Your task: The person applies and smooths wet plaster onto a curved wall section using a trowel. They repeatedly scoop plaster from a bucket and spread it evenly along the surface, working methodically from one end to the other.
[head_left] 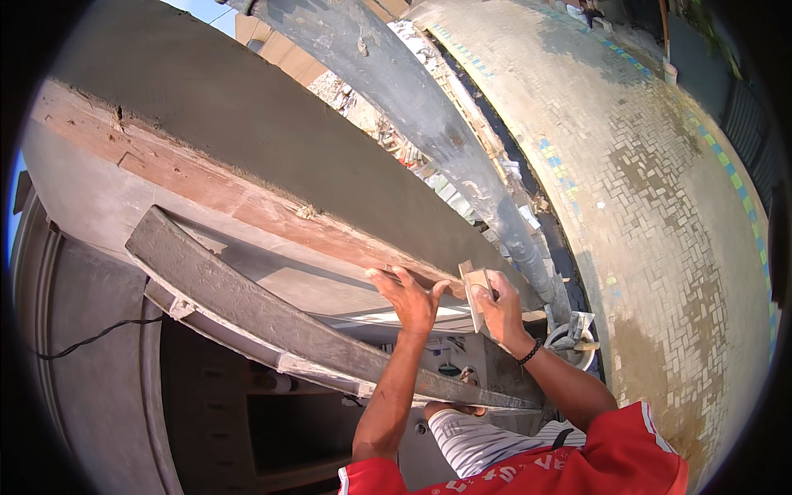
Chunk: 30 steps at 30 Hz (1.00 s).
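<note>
A beam of wet grey plaster (pixel 272 173) runs diagonally down to the lower right, edged by a pale reddish strip (pixel 214 177). My left hand (pixel 411 301) is raised with fingers spread at that strip's lower edge; whether the fingertips touch it is unclear. My right hand (pixel 499 304) grips a small wooden float (pixel 474 293) by its handle, just right of my left hand, near the beam's lower end. Below, a long grey metal channel (pixel 239 293) extends past my forearms.
A large grey pole (pixel 429 124) rises beside the beam. A bucket (pixel 584 355) sits at its foot. Rubble (pixel 355 99) lies beyond, with a dark channel and paved lane (pixel 652 190) at right. A black cable (pixel 99 334) hangs at left; I stand above a dark opening.
</note>
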Each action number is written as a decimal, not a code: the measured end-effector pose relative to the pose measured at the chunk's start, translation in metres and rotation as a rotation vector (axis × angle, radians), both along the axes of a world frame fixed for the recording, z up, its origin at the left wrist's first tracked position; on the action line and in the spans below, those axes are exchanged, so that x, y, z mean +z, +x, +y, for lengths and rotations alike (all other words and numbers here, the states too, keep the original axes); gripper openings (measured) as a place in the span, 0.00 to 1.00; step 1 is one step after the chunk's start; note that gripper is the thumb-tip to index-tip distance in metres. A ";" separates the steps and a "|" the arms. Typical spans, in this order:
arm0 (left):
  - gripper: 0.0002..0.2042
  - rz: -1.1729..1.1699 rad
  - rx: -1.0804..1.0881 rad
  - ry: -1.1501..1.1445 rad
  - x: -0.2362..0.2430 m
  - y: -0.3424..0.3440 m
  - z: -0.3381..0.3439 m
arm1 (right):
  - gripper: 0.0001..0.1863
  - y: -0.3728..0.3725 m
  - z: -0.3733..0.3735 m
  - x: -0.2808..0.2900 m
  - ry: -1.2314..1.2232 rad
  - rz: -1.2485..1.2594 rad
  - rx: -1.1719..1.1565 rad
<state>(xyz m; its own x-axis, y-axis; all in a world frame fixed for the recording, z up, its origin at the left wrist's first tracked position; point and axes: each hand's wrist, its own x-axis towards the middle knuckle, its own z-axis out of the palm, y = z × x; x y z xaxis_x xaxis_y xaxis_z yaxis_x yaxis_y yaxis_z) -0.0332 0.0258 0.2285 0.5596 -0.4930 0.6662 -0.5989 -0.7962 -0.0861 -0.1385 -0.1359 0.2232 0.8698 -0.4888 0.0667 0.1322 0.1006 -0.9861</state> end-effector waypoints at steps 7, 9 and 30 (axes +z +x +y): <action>0.63 -0.006 0.008 -0.026 0.002 0.000 -0.001 | 0.18 0.100 -0.022 0.161 -0.067 -0.527 -0.125; 0.61 0.017 -0.005 -0.007 0.000 0.001 0.003 | 0.19 0.098 -0.017 0.169 -0.118 -0.441 -0.021; 0.60 0.006 -0.006 -0.015 0.001 -0.001 0.006 | 0.23 0.096 -0.003 0.189 -0.265 -0.438 -0.027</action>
<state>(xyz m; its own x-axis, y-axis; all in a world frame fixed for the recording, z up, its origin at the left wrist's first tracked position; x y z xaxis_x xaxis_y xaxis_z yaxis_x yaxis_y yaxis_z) -0.0345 0.0316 0.2297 0.5609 -0.4865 0.6699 -0.6043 -0.7936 -0.0704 -0.0425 -0.1389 0.4118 0.7197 -0.4278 0.5468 0.5377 -0.1547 -0.8288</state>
